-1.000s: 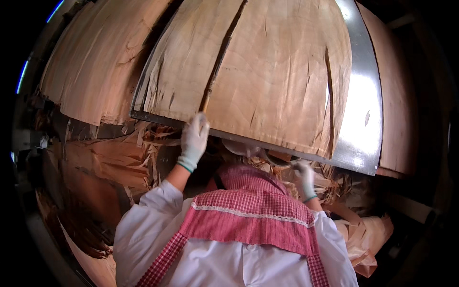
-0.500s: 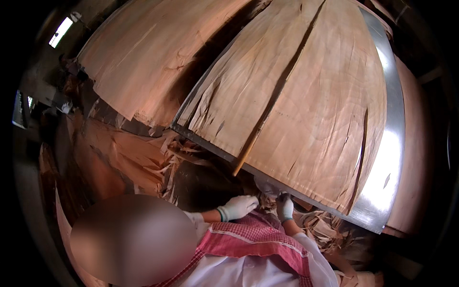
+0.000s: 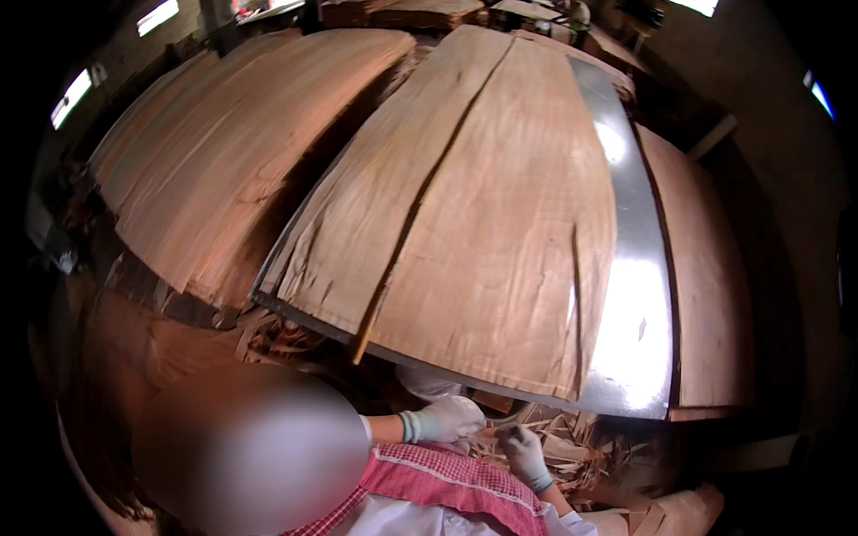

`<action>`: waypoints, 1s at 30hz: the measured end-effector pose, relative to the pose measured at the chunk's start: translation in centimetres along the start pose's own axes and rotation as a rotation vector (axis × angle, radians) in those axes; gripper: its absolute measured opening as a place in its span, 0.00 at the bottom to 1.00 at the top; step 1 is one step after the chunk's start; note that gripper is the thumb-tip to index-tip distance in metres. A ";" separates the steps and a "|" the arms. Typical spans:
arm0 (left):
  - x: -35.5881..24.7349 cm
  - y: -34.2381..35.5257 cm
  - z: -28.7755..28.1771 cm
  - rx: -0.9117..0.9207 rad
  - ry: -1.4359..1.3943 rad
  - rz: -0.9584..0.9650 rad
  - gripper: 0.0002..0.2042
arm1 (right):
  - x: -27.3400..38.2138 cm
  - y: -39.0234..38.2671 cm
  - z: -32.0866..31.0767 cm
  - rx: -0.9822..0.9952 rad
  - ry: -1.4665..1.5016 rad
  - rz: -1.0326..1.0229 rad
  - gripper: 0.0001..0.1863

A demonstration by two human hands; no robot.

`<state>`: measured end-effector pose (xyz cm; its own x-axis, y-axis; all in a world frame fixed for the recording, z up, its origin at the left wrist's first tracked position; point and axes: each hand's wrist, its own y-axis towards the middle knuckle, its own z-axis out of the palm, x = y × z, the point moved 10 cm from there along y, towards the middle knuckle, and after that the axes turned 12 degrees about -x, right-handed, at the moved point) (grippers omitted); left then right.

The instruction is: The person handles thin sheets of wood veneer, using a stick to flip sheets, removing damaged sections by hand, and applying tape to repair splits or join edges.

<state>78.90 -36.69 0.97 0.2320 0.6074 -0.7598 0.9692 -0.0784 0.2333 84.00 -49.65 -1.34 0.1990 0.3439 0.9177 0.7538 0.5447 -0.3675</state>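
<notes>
Both hands wear white knit gloves with green cuffs and meet low in front of my body, just off the table's near edge. My left hand (image 3: 447, 418) has its fingers curled together, pointing right. Close beside it, my right hand (image 3: 525, 456) is closed, its darkened fingertips turned toward the left. A small brownish bit shows between them, too small to name. Beyond them, a pale wood veneer sheet (image 3: 509, 241) lies on a shiny metal-topped table (image 3: 635, 348). Long dark splits run through the sheet, and a narrow strip sticks out over the near edge.
A stack of reddish veneer sheets (image 3: 241, 170) stands at the left, another veneer sheet (image 3: 702, 286) at the right. Veneer scraps (image 3: 572, 451) pile up below the table's near edge. A clear plastic bag (image 3: 427, 382) hangs under that edge, by my left hand.
My view has tilted up, showing more of the far room. My right hand has come back from the table's edge, and both hands are now close together.
</notes>
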 end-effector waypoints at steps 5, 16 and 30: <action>-4.7 2.1 0.1 0.075 -0.573 -0.349 0.15 | 2.3 -1.9 -3.3 -0.052 0.465 0.254 0.20; -4.4 3.3 2.5 -0.126 -0.650 -0.406 0.04 | -2.3 -3.2 -1.8 0.271 0.624 0.418 0.31; 27.7 -2.5 25.3 -0.451 -0.734 -1.106 0.12 | -13.4 2.4 -16.4 -0.774 -0.132 0.034 0.15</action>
<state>85.00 -39.67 -36.07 -0.4994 -0.3708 -0.7830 0.5987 0.5056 -0.6212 93.36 -65.51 -12.04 0.1900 0.4655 0.8644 0.9803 -0.1387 -0.1408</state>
